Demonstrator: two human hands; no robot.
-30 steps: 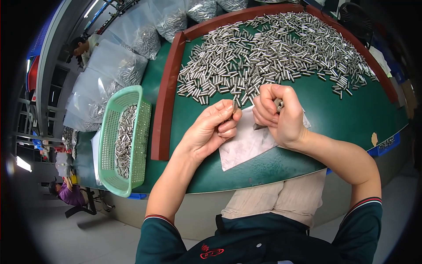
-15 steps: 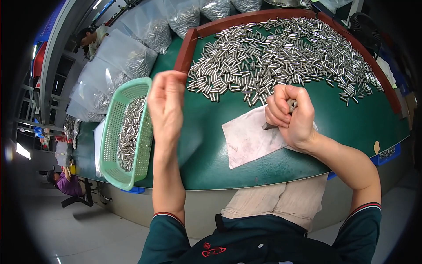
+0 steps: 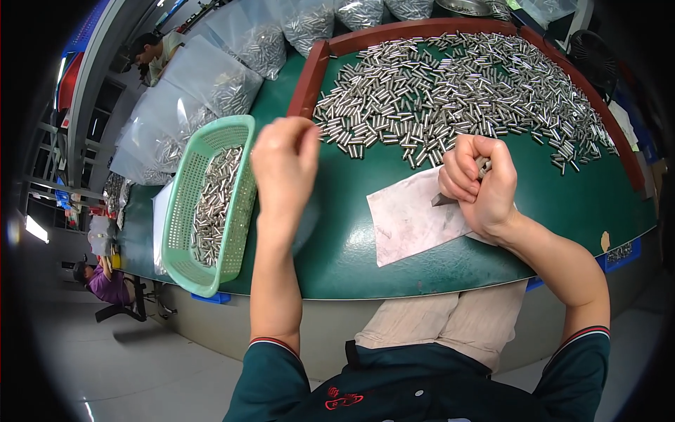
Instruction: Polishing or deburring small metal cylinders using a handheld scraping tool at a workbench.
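My right hand point(image 3: 485, 183) is closed in a fist above a stained white cloth point(image 3: 401, 225). From its lower side sticks the pointed dark end of a grey object point(image 3: 443, 200); a bit of grey also shows at the top of the fist. My left hand point(image 3: 283, 169) hangs over the table beside a green plastic basket point(image 3: 246, 204), its fingers curled in. Whether anything sits in those fingers is hidden. Inside the basket lie many short metal pins point(image 3: 211, 218). A wide spread of similar metal pins point(image 3: 422, 91) covers the table beyond both hands.
A red-brown wooden border point(image 3: 308, 81) edges the spread. Clear plastic bags of pins point(image 3: 235, 95) line the far left. A black fan point(image 3: 594, 60) stands at the right. Two people, one in a purple shirt point(image 3: 109, 287), are at the left. The green tabletop point(image 3: 323, 260) curves in front.
The view has shifted slightly, moving the scene a little to the right. My left hand has turned, with its fingers now curled toward the pins. The right fist keeps its place over the cloth.
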